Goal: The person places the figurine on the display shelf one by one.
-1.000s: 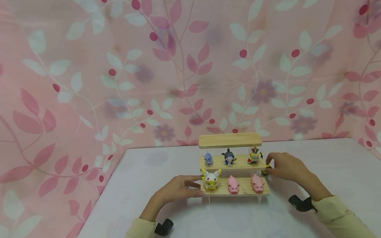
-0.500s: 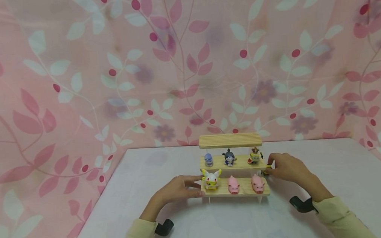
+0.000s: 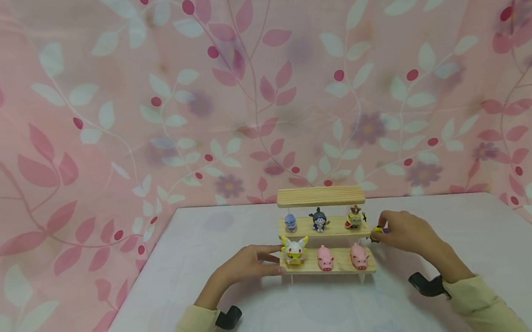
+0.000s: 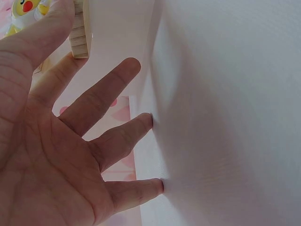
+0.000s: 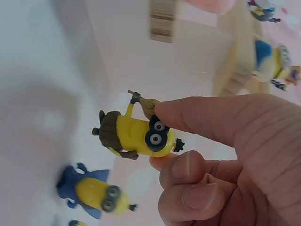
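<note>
My right hand pinches a minion figurine with goggles and brown fur-like clothing between thumb and fingers, just off the right end of the tiered wooden display shelf. At the shelf's left end, my left hand holds the lowest board between thumb and index finger. Its other fingers spread out, with fingertips at the table, in the left wrist view. On the lowest board sit a white and yellow long-eared figurine and two pink pigs. The middle board bears a small blue figurine, a dark-haired one and a crowned minion.
Another minion figurine in blue stands beyond my right hand in the right wrist view, with part of a further yellow one at the bottom edge. A white cloth covers the table. Behind it hangs a pink leaf-patterned curtain.
My right hand has shifted slightly right with the minion figurine, which now shows more beside the shelf's end. The left hand and the shelf have stayed in place.
</note>
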Tool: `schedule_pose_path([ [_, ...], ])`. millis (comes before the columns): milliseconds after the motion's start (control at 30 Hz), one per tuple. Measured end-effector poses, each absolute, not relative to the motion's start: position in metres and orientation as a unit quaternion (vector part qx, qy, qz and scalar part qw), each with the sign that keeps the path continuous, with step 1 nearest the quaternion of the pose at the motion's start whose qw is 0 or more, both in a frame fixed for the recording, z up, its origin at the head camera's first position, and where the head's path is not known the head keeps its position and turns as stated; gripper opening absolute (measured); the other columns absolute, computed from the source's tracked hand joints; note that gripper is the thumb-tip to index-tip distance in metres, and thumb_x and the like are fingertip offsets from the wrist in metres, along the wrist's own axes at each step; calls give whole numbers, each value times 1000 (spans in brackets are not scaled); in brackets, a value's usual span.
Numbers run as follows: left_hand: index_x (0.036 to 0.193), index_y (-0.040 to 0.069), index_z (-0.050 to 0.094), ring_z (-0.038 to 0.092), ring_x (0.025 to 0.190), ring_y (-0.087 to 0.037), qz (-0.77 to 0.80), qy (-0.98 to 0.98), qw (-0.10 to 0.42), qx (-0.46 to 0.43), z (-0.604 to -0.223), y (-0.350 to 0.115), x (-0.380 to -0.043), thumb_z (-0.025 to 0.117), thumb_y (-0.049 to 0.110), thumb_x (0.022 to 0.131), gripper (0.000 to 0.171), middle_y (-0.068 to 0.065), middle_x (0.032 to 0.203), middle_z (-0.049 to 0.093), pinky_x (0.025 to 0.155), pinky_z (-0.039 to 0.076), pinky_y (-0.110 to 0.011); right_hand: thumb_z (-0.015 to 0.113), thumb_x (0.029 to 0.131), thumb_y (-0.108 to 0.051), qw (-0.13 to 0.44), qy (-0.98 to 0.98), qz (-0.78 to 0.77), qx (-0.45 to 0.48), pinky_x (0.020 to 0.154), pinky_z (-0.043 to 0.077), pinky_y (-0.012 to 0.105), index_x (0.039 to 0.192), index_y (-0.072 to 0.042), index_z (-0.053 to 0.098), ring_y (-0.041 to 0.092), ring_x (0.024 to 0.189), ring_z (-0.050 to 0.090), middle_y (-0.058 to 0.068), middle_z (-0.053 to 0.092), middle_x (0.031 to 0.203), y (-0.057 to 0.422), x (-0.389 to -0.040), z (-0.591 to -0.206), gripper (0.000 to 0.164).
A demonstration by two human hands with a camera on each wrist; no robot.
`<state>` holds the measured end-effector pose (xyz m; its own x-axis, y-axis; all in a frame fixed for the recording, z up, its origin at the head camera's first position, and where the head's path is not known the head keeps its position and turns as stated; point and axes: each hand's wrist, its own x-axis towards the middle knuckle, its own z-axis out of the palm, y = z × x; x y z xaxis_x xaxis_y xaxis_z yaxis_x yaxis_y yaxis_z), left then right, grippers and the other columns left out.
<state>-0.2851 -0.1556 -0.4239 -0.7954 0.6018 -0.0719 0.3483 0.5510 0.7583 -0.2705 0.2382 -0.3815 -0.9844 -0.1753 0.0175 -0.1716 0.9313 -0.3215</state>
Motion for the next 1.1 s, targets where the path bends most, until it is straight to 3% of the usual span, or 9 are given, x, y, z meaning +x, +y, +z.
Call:
schedule_pose_path([
  [533,143,15,55,63,114,-20,392,862,164,276,-423,-156,-285,77,37,87,65,-4,136,60,95,48,-47,69,88,-49,-28,983,-164,-80,50,41,34,101,-4,64,16,59,51,-1,58,73,248,-245,-343,47],
  [1100,143,16,55,62,115,-20,391,863,163,275,-423,-156,-283,76,39,87,64,-3,136,59,96,47,-47,67,88,-55,-96,976,-171,-95,47,38,32,102,-9,64,13,53,49,-5,55,67,237,-226,-310,48],
])
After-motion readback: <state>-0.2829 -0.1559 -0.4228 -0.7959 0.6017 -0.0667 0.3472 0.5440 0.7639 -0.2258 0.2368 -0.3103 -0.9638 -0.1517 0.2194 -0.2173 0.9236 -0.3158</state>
